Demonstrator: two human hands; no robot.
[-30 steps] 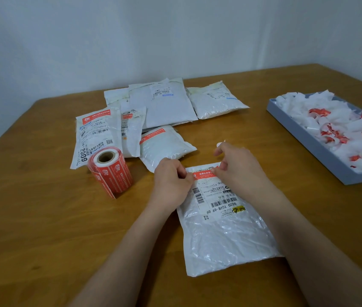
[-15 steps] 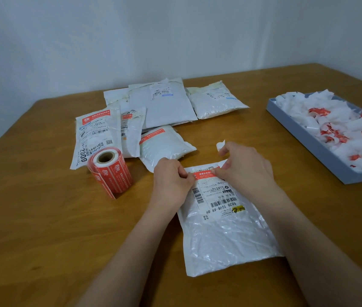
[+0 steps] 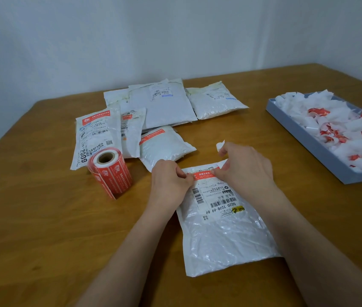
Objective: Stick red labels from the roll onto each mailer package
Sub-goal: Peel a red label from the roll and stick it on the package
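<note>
I have the near mailer (image 3: pixel 224 231) lying flat on the wooden bench (image 3: pixel 43 229), and I use it as my landmark. Both hands sit at its far edge. My left hand (image 3: pixel 171 180) is curled, fingertips pinched down on the left end of the red label (image 3: pixel 203 175) that lies across the mailer's top strip. My right hand (image 3: pixel 245 167) is also curled, thumb and forefinger pressing the label's right end; its other fingers hold a small white scrap of backing paper (image 3: pixel 220 145) that sticks up just beyond the mailer's far edge. Below the label, on the mailer's face, is a white shipping slip with barcodes (image 3: pixel 217 199).

To the left of the mailer, a little farther away, the label roll (image 3: pixel 110 171) lies tipped on its side, its cardboard core facing up toward me and a loose tail of red labels trailing down to the bench. Beyond the mailer, toward the wall, other mailers (image 3: pixel 160 103) lie in an overlapping cluster; three of the nearer ones show red labels, while I see none on the farthest ones. Well to the right of the mailer, a grey tray (image 3: pixel 304 138) is heaped with crumpled white and red backing scraps.
</note>
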